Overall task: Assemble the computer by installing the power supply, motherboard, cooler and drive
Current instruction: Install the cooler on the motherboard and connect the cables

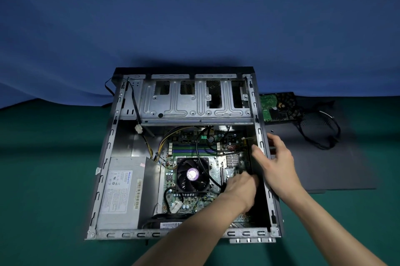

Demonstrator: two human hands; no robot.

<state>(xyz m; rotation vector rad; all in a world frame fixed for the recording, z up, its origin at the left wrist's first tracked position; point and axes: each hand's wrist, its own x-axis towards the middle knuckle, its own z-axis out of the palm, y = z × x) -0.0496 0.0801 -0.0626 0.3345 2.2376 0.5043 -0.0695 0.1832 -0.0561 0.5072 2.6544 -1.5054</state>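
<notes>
An open computer case (107, 158) lies flat on the green table. Inside it sit a grey power supply (121, 192) at the left, the green motherboard (194, 149) in the middle, and a black cooler fan (192, 176) on the board. The drive (275, 105), circuit side up, lies outside, beyond the case's right wall. My left hand (240, 185) is inside the case just right of the cooler, fingers curled round a black cable (198, 149) that loops over the board. My right hand (278, 162) grips the case's right wall, thumb inside and fingers outside.
The empty metal drive cage (194, 101) spans the far end of the case. A dark flat panel (324, 164) lies right of the case, with coiled black cables (320, 133) on it. Yellow and black power leads (160, 146) run from the supply. A blue cloth (194, 17) hangs behind.
</notes>
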